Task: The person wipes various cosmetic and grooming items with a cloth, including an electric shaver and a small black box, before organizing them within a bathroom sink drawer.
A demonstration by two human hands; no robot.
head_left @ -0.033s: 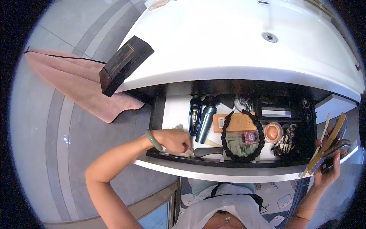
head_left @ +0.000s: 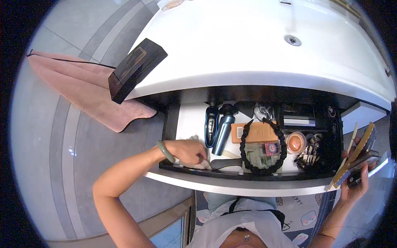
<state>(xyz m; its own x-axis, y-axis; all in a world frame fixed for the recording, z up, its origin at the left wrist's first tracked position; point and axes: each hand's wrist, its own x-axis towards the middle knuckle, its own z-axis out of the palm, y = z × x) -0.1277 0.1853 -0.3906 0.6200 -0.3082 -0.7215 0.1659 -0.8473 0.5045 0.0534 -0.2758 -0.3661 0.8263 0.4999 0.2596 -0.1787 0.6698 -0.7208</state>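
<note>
Inside an open drawer (head_left: 231,187), my left hand (head_left: 188,152), with a green bangle at the wrist, is closed on a pale crumpled cloth (head_left: 203,165) pressed to the drawer floor near the front left. Beside it lie a dark-handled tool (head_left: 225,164), a black-and-blue electric shaver (head_left: 211,126) and a blue cylindrical shaver-like device (head_left: 223,134). At the far right, past the drawer's side, my right hand (head_left: 355,186) grips several flat things, among them a gold-edged flat case (head_left: 351,159) and a dark flat one (head_left: 364,160). Their exact kinds are unclear.
The drawer also contains an orange box (head_left: 254,132), a black braided headband (head_left: 244,155), a round orange-filled tub (head_left: 295,143) and a heap of dark clips (head_left: 311,155). Above is a white sink (head_left: 248,45); a black box (head_left: 138,68) sits on its left edge, near a pink towel (head_left: 82,82).
My left hand has shifted very slightly, its fingers turning a little over the cloth. The right hand's flat things tilt a touch differently.
</note>
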